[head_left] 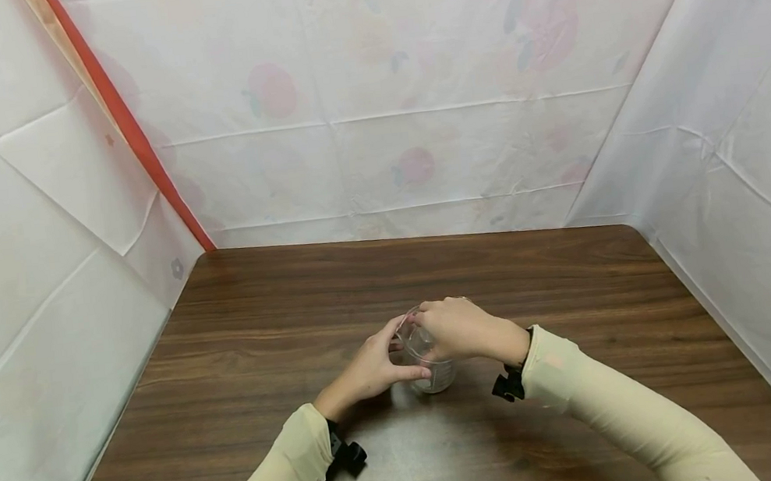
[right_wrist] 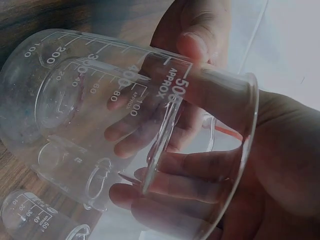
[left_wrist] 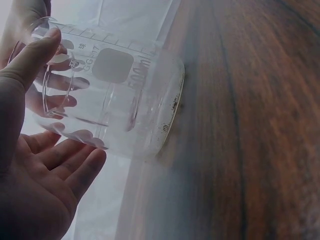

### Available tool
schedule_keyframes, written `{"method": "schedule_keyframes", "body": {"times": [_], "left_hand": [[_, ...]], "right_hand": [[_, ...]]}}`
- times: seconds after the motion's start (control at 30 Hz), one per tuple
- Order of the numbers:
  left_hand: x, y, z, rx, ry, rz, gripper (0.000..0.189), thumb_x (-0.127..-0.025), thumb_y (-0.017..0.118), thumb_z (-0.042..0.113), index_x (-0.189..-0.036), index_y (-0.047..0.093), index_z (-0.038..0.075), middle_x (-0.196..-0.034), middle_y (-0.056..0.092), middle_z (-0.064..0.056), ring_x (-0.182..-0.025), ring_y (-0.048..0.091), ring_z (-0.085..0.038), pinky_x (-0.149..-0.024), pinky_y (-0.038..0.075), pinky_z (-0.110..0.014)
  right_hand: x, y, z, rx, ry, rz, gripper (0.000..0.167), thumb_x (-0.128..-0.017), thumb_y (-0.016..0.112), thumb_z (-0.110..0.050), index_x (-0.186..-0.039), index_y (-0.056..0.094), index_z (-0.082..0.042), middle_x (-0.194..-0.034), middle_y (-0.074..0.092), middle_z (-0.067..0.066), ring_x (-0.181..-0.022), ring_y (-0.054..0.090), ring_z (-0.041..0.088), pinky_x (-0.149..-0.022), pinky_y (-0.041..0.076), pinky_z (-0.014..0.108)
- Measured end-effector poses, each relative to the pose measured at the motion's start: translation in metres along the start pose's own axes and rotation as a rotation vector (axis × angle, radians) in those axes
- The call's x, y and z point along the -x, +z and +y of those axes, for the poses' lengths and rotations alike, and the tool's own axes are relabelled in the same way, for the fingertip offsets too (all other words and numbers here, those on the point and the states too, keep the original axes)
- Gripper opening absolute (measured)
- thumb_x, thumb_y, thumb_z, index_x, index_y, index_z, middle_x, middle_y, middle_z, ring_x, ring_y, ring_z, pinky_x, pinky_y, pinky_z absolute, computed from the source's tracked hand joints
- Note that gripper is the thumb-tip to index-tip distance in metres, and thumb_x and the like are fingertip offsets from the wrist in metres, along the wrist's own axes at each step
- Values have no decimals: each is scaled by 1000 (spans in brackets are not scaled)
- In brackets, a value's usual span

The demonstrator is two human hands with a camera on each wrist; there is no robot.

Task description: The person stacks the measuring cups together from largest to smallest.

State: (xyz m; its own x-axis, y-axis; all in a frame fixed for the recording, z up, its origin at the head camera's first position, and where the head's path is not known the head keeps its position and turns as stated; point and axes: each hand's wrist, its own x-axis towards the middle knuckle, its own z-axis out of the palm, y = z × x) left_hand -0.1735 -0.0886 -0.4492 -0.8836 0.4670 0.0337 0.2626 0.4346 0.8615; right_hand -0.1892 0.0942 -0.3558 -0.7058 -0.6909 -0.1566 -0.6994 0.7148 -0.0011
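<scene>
A clear glass beaker (head_left: 442, 378) marked 500 ml stands upright on the table. My left hand (head_left: 371, 367) holds it from the left, thumb on the near side and fingers round the far side. My right hand (head_left: 462, 330) reaches over the rim from the right, fingers down inside. There it grips a smaller beaker (right_wrist: 95, 85), graduated to 100, near its rim; the large beaker's wall surrounds it. The left thumb (left_wrist: 37, 52) presses the large beaker close to its mouth. In the head view the right hand hides much of the opening.
In the right wrist view, a small beaker (right_wrist: 35, 215) graduated to 50 shows at the lower left, with another small glass vessel (right_wrist: 70, 167) above it. Beneath lies a dark wood table (head_left: 279, 299). White printed sheets (head_left: 363, 157) hang behind and at both sides.
</scene>
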Motion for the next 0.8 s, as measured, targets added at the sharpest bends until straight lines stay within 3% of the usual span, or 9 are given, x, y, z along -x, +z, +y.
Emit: {"method": "schedule_keyframes", "body": {"times": [0.4,0.8], "left_hand": [[0,1,1,6,2,1,95,-78,81,39,-152,30,10,-152,42,-10,-123,58,-34,-103,49,-46],[-1,1,0,0,3,4,92,-79,81,37,-151,31,10,-152,42,-10,-123,57,-33,-104,48,-45]], "right_hand": [[-4,5,-2,13,26,-18,58,-75,80,-49,-119,69,-12,-130,63,9,-103,67,31,-86,57,46],[-9,5,-4,28,6,-49,49,-77,80,-45,-112,71,-12,-110,72,7,-102,68,26,-91,56,44]]}}
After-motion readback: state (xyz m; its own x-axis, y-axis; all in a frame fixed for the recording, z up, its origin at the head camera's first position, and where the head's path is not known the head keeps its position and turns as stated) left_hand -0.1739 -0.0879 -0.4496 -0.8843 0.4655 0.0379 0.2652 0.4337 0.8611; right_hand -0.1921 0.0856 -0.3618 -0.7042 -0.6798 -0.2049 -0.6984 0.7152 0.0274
